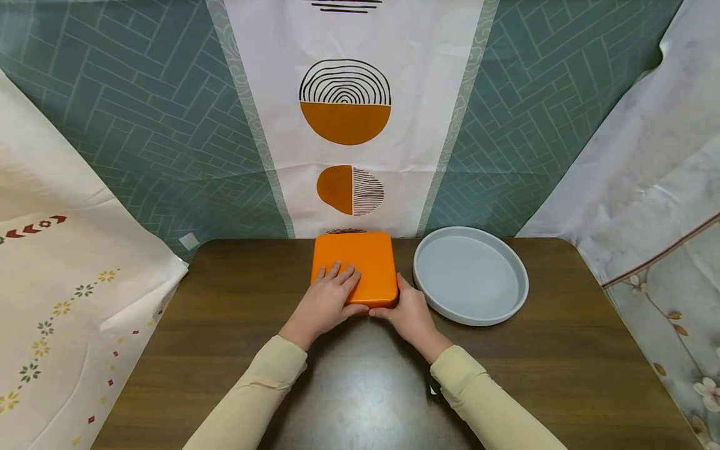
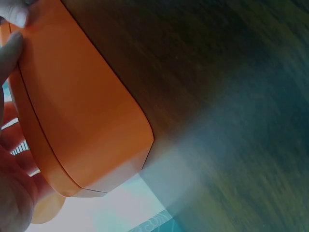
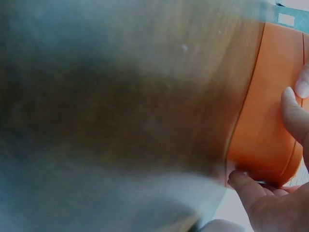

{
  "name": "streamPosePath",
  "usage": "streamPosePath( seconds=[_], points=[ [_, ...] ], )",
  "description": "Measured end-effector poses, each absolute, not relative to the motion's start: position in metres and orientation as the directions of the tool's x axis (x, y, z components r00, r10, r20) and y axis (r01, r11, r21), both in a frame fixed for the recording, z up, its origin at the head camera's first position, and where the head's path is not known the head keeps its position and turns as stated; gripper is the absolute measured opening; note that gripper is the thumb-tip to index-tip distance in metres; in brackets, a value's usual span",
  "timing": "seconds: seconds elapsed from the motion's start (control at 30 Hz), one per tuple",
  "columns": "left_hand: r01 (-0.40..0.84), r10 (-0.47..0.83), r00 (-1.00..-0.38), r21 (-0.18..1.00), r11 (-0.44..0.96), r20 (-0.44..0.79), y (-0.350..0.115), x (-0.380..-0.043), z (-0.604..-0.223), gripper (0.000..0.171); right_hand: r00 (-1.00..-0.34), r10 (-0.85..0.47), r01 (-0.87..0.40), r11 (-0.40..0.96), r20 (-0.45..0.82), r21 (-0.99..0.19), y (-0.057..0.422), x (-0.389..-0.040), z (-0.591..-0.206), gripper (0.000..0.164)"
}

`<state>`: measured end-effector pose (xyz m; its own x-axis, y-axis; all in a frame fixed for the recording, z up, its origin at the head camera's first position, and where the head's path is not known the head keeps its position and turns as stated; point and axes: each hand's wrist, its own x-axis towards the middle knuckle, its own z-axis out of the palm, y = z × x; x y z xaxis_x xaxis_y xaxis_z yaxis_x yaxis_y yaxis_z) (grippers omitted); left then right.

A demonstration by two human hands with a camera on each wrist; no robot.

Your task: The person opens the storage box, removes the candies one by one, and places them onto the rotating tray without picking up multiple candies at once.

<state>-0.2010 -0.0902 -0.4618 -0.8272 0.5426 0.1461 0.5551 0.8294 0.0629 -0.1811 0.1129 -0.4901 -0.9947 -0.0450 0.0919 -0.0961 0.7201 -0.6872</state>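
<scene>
While left hand touches, right hand seemingly grips orange box.

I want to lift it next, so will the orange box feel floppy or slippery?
The orange box is probably stiff, since its sides look unbent. Its smooth top might feel slippery. The seam along its side suggests a lid, which could slip off.

Hands partly hide the orange box; wrist views crop it.

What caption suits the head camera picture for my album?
Left hand atop an orange box, right hand at its near right corner, a round grey tray alongside.
</scene>
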Motion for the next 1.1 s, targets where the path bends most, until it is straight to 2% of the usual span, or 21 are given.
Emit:
streamPosePath(
  seconds=[0.27,0.8,1.1],
  points=[
    [0.598,0.592,-0.784,-0.028,0.801,0.186,-0.0907,-0.2008,-0.4643,0.076,-0.994,-0.043,-0.102,0.710,0.102,-0.697,0.1114,-0.1827,-0.4887,0.085],
    [0.619,0.627,-0.752,-0.107,0.778,0.205,-0.0899,-0.2019,-0.4695,0.072,-0.993,-0.031,-0.101,0.710,0.112,-0.697,0.1145,-0.1835,-0.4900,0.077],
    [0.627,0.635,-0.745,-0.110,0.771,0.207,-0.0923,-0.2042,-0.4658,0.070,-0.990,-0.041,-0.125,0.706,0.136,-0.697,0.1152,-0.1843,-0.4906,0.072]
  ],
)
